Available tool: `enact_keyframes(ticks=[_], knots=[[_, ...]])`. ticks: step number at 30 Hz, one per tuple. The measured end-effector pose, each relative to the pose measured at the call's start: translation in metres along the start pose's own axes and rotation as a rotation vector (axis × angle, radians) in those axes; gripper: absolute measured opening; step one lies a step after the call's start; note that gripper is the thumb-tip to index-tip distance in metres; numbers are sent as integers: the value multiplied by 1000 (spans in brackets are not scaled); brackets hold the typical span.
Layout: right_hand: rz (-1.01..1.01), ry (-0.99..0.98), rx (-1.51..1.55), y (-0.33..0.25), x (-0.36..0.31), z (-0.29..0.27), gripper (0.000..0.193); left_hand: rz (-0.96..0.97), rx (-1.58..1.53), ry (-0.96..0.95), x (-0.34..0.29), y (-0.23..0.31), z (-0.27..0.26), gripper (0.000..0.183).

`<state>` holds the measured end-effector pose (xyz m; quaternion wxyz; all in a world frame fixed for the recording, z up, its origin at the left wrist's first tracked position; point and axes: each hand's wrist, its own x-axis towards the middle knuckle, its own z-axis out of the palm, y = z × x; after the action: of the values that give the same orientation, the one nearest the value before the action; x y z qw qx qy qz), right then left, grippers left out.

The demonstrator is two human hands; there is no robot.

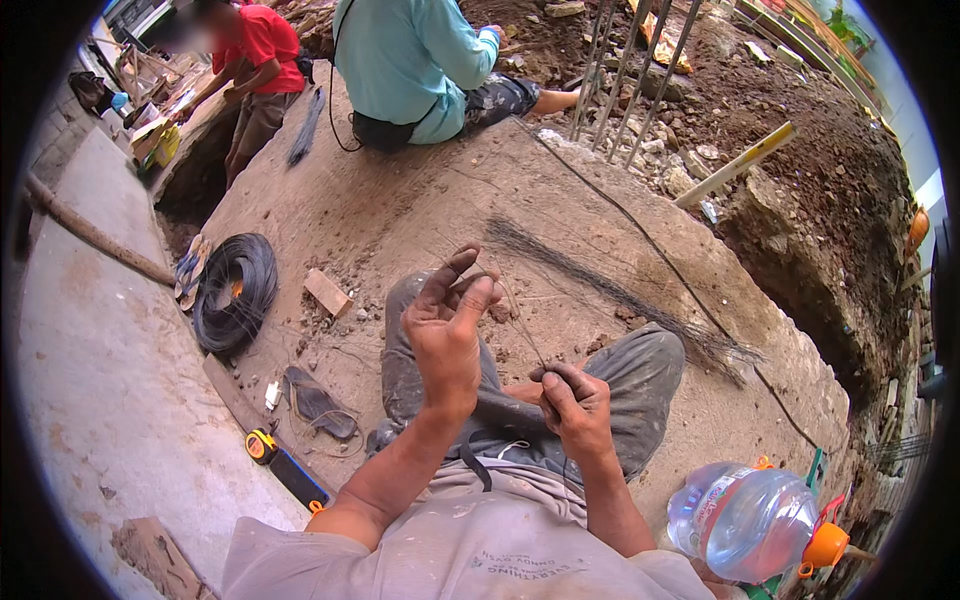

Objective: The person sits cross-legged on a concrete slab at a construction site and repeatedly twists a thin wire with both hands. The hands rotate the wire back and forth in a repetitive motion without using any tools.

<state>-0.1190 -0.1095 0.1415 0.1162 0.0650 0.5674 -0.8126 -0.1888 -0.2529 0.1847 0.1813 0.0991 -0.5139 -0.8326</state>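
Observation:
I sit cross-legged on a concrete slab with both hands raised over my lap. My right hand (575,408) is closed round thin wire (526,335), which rises from its fingertips toward my left hand. In my left hand (448,330), the thumb meets a curled finger in a pinch at the wire's upper part, while the index finger is raised. Exactly where the wire passes between those fingers is hard to make out. Beyond my knees lies a loose bundle of cut dark wires (610,282). Dirt darkens the fingers of both hands.
Left lie a black wire coil (237,293), a block (327,293), a slipper (320,402) and a tape measure (261,446). A large water bottle (750,520) is at lower right. A person in teal (405,70) sits ahead near upright rebars (640,85); another wears red (268,45).

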Motion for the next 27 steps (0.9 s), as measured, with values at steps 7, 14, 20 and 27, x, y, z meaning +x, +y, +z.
enact_keyframes(ticks=[7, 14, 20, 27], knots=[[-4, -5, -77, -7, 1, 3, 20, -20, 105, -183, -11, -7, -5, 22], [-149, 21, -352, -18, -6, -7, 15, 290, 363, -328, 8, -13, -13, 21], [-269, -31, -595, -35, -27, -35, 12, 47, 3, -473, 19, 4, -13, 16], [-52, -164, -387, -36, -26, -34, 18, 103, -216, -528, -1, 1, -5, 12]])
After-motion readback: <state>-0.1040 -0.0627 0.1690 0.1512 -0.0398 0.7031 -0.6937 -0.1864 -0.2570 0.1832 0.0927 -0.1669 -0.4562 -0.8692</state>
